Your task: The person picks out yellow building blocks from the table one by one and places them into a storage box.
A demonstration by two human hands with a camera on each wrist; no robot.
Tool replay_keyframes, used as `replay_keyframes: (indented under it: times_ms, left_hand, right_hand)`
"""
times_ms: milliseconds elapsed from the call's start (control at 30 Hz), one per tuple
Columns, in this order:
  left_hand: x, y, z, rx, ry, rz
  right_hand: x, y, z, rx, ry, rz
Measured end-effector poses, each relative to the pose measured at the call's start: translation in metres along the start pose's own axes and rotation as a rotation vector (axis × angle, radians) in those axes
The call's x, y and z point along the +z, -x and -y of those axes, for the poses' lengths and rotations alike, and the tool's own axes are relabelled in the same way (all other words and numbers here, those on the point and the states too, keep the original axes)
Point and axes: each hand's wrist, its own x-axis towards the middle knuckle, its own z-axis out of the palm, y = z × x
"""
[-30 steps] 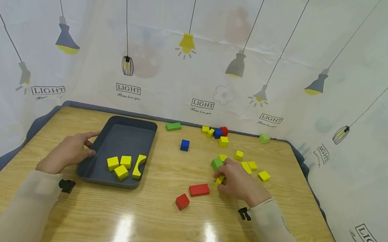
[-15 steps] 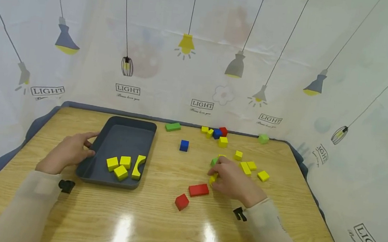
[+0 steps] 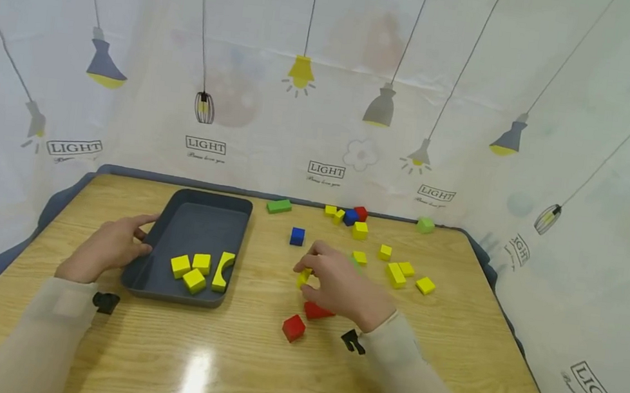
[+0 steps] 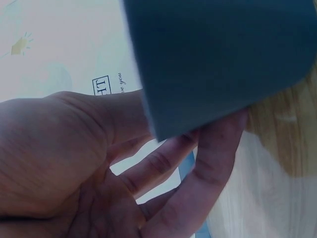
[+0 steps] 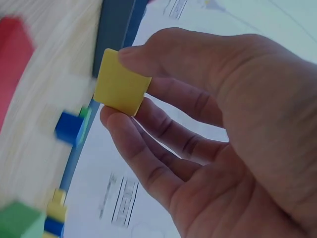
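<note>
In the head view my left hand [image 3: 109, 246] holds the left wall of a dark grey tray [image 3: 209, 200]. The left wrist view shows the thumb passing behind the tray wall [image 4: 218, 59], with fingers at its lower edge. Inside the tray lie several yellow blocks [image 3: 194, 280], one with a curved cutout. My right hand [image 3: 340, 285] pinches a small yellow block [image 3: 303, 277] between thumb and fingertips, to the right of the tray. Its flat square face shows in the right wrist view, where the block [image 5: 119, 84] is raised off the table.
Below the right hand lie a red rectangular block [image 3: 318, 312] and a red cube [image 3: 293, 327]. A blue cube [image 3: 297, 237] sits behind it. More yellow blocks [image 3: 396, 275] are scattered rightward. A green block [image 3: 279, 206] and a mixed cluster stand near the far table edge.
My right hand has lifted the yellow block and moved left with it, from beside the green block toward the tray. My left hand stays at the tray.
</note>
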Motion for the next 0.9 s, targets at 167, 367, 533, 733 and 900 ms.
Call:
replay_keyframes:
  times_ms: [167, 367, 533, 733, 900]
  left_hand:
    - [-0.001, -0.001, 0.0, -0.001, 0.001, 0.003]
    - [-0.001, 0.0, 0.0, 0.009, 0.002, 0.011]
    - [-0.001, -0.001, 0.001, 0.003, 0.006, 0.009]
    - [-0.001, -0.001, 0.0, -0.009, 0.009, 0.016]
    - [-0.002, -0.001, -0.001, -0.004, 0.004, 0.012]
  right_hand:
    - [0.009, -0.018, 0.02, -0.066, -0.006, -0.006]
    - [0.02, -0.037, 0.047, -0.098, -0.036, 0.019]
    - [0.032, -0.052, 0.069, -0.111, -0.032, 0.029]
    - [0.051, -0.069, 0.093, -0.116, 0.02, 0.04]
    - [0.065, -0.078, 0.103, -0.134, 0.08, 0.026]
